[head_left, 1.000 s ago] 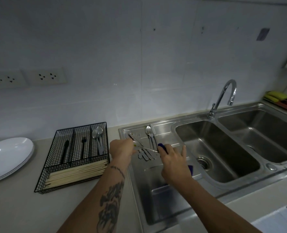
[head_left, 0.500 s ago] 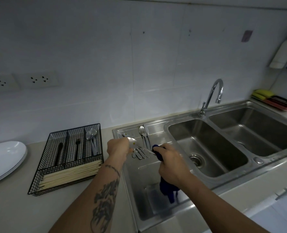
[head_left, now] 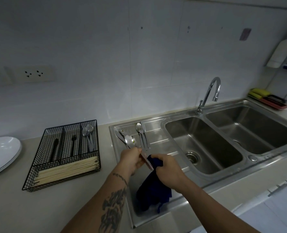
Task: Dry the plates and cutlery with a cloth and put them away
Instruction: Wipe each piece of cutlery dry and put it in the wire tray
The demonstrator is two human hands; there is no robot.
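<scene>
The spoon (head_left: pixel 132 144) is held above the sink's draining board (head_left: pixel 157 142), bowl up and away from the person, its handle running down into the dark blue cloth (head_left: pixel 153 187). The left hand (head_left: pixel 131 159) is closed round the neck of the spoon, apparently to steady it, while the right hand (head_left: pixel 168 170) is closed on the cloth, bunched about the handle's lower end, likely so it can be rubbed dry; the handle's tip is hidden in the folds. More cutlery (head_left: pixel 141 135) lies on the board behind, apparently still to dry; which pieces are knives or forks is hard to make out. Left on the worktop (head_left: pixel 8 207) sits the wire tray (head_left: pixel 63 155), spoons in its right compartment, dark pieces in the others, chopsticks along the front. White plates (head_left: pixel 1 152) are stacked at the left edge, partly cut off.
</scene>
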